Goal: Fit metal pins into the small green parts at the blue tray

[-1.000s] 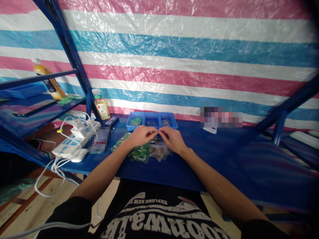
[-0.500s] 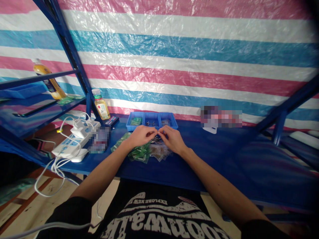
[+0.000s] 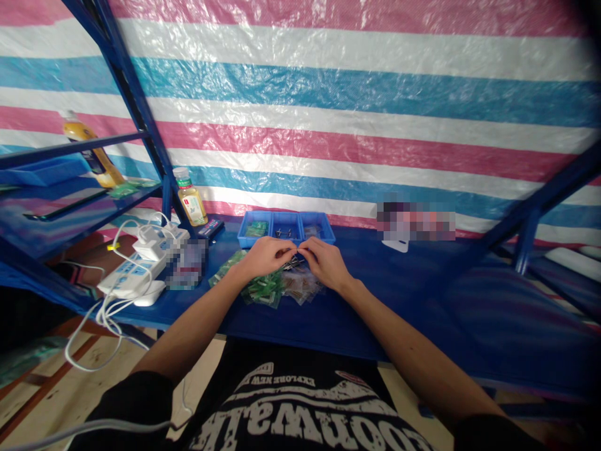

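Head view: left hand [image 3: 265,258], right hand [image 3: 326,264] meet over plastic packets [image 3: 300,285].

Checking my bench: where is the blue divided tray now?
Head view: the blue divided tray sits beyond the left hand and right hand, just right of the bottle.

Against the view half a second earlier, the left hand [image 3: 265,256] and right hand [image 3: 326,264] sit marginally closer. Their fingertips [image 3: 293,252], previously slightly apart, now appear to meet, hiding the thin metal piece seen between them.
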The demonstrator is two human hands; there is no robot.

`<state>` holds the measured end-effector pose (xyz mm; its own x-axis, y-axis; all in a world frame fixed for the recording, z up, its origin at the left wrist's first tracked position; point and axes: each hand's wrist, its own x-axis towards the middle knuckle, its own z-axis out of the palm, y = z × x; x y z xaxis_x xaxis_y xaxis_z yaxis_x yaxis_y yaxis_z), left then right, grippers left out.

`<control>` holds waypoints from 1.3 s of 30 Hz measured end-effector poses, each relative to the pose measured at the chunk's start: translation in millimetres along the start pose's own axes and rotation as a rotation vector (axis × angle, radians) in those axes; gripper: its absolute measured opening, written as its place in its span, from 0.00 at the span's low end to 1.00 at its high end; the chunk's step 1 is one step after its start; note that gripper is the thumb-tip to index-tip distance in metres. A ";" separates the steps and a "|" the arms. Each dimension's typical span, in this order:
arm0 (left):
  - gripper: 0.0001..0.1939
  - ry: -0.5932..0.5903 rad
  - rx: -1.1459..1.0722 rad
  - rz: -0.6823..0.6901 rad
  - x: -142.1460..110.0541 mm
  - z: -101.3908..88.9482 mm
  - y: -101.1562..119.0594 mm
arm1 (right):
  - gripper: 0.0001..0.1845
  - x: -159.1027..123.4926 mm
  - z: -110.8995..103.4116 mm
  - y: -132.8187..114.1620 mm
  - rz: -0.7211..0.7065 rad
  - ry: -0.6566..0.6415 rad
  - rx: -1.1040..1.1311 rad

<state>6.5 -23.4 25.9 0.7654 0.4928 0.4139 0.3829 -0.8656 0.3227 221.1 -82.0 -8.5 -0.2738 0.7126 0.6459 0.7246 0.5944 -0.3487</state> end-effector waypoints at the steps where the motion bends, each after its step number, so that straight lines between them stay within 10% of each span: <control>1: 0.14 0.002 0.002 0.001 0.0 -0.2 0.4 | 0.12 0.0 0.4 0.2 0.009 -0.005 -0.010; 39: 0.13 0.020 0.013 -0.008 -0.3 -1.5 0.2 | 0.09 -0.8 1.5 2.4 0.027 -0.058 0.007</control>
<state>5.5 -23.6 27.1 0.7518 0.5010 0.4288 0.3952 -0.8628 0.3152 222.1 -80.6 -10.9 -0.2909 0.7487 0.5957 0.7275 0.5774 -0.3705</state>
